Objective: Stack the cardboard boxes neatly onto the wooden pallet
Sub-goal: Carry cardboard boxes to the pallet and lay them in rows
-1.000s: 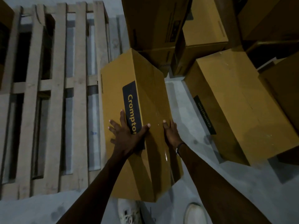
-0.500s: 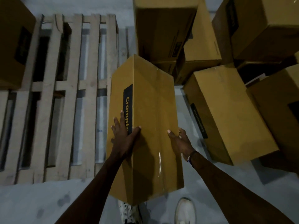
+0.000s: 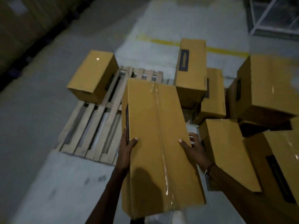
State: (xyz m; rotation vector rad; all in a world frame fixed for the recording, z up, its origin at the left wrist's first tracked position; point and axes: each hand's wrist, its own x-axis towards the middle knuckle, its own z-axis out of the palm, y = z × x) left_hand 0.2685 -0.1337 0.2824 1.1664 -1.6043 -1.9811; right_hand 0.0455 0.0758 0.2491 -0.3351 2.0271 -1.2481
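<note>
I hold a long taped cardboard box (image 3: 155, 139) in front of me, lifted off the floor, its far end over the right edge of the wooden pallet (image 3: 90, 125). My left hand (image 3: 127, 146) grips its left side, thumb on the top face. My right hand (image 3: 193, 147) grips the right side, thumb on top, fingers curled round the edge. One cardboard box (image 3: 95, 76) sits on the pallet's far left corner.
Several more cardboard boxes lie in a loose heap right of the pallet, among them an upright one (image 3: 191, 71) and a near one (image 3: 226, 149). Grey concrete floor (image 3: 48, 183) spreads left. A yellow floor line (image 3: 226, 50) and a metal frame (image 3: 275, 15) lie beyond.
The box has come up from the floor with its taped top face turned toward me. My view has tilted up, and the pallet's far end with a box on it has come into sight.
</note>
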